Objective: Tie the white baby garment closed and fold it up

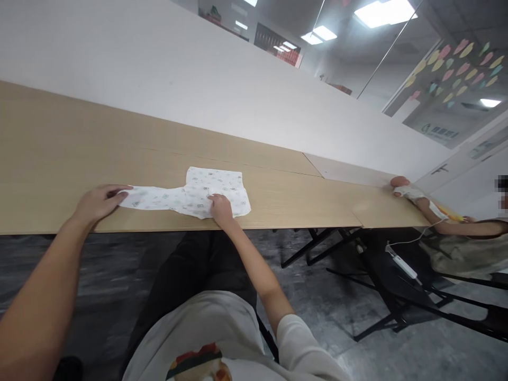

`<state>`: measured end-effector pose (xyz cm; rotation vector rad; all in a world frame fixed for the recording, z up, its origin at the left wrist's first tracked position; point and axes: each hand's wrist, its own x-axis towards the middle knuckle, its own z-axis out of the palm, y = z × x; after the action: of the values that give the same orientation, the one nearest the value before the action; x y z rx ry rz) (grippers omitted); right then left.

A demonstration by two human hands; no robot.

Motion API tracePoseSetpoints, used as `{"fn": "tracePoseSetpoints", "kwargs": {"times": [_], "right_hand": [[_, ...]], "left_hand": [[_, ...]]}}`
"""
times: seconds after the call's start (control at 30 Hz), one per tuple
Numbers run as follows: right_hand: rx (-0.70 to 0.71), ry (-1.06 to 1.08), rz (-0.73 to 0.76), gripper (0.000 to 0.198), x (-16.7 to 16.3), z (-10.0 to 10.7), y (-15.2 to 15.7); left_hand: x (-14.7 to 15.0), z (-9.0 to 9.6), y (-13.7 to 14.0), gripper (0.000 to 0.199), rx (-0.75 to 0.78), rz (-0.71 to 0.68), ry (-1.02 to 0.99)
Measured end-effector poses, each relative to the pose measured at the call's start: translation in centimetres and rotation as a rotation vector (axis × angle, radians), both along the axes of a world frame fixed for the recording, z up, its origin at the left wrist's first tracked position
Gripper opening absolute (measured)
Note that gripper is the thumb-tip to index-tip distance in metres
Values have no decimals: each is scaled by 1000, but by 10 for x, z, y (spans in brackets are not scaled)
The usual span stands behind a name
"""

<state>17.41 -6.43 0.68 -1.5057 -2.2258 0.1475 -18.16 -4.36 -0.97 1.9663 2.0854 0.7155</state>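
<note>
A white baby garment point(194, 193) with a small scattered print lies on the wooden table, near its front edge. A broad, squarish part is on the right, and a long narrow part like a sleeve or leg stretches left. My left hand point(97, 203) pinches the tip of that narrow part between thumb and fingers. On the broad part rests my right hand point(222, 209), its fingers curled and closed on the fabric around a small crease. The undersides of both hands are hidden.
The long table point(278, 203) runs along a white partition point(238, 100) with glass above. At the far right, another person's arm point(468, 228) reaches to a baby doll point(408, 191). Black folding chairs stand below, one bearing a white power strip point(404, 265) with a cable.
</note>
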Motion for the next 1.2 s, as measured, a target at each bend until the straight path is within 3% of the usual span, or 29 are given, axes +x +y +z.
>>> {"fn": "tracePoseSetpoints", "kwargs": {"times": [0.5, 0.7, 0.8, 0.9, 0.97, 1.07, 1.13, 1.2], "right_hand": [[6, -128, -32, 39, -6, 0, -10], [-21, -96, 47, 28, -5, 1, -22], [-52, 108, 56, 25, -6, 5, -22], [-144, 509, 45, 22, -12, 17, -13], [-330, 846, 40, 27, -16, 29, -4], [-649, 1247, 65, 47, -17, 46, 11], [-732, 1339, 69, 52, -11, 53, 19], [-728, 1271, 34, 45, -1, 54, 23]], "left_hand": [[6, 7, -8, 59, -10, 22, -1], [22, 15, -14, 58, -20, 4, 252], [38, 30, -11, 55, -17, -24, 192], [75, 53, -5, 53, 154, -42, -100], [112, 68, -3, 57, 232, -120, -377], [170, 82, -3, 67, 189, -419, -727], [194, 83, -4, 65, 118, -561, -815], [199, 77, -4, 63, 104, -545, -775]]}}
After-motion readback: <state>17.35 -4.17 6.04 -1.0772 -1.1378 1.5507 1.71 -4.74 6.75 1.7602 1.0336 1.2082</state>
